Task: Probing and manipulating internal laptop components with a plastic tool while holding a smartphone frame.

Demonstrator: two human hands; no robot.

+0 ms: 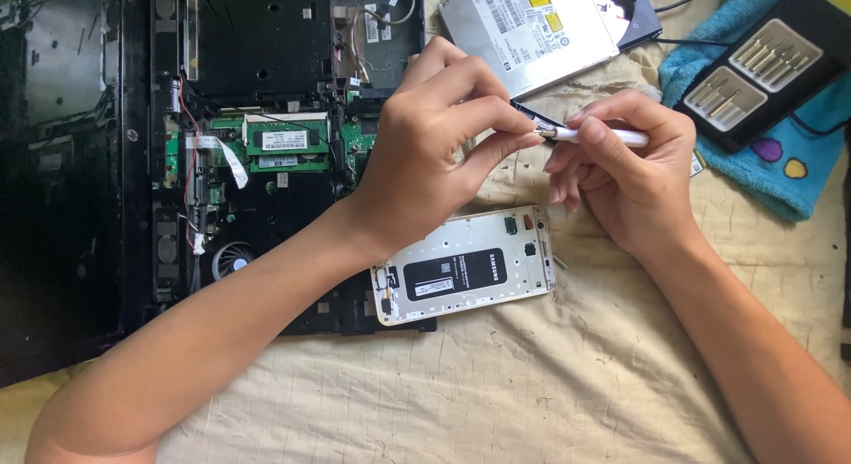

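The left hand (425,136) pinches a small dark flat part (530,118) between thumb and forefinger, its fingers closed on it. The right hand (620,167) is closed around a slim white screwdriver (603,136), whose tip meets that part, held in the air above the middle of the cream quilted bedcover (532,384). This looks like the seating or loosening of a tiny fastener. The next move seems to call for a steady pinch and light pressure straight along the tool.

Just below the hands lies a white phone with its back removed (465,265). At the bedcover's left edge sits an opened black laptop base (257,92), circuit boards exposed. A silver optical drive (527,25) lies at the top edge, and a black case of screwdriver bits (762,65) rests on a turquoise towel (780,171) in the top right corner. Nothing of the room shows.
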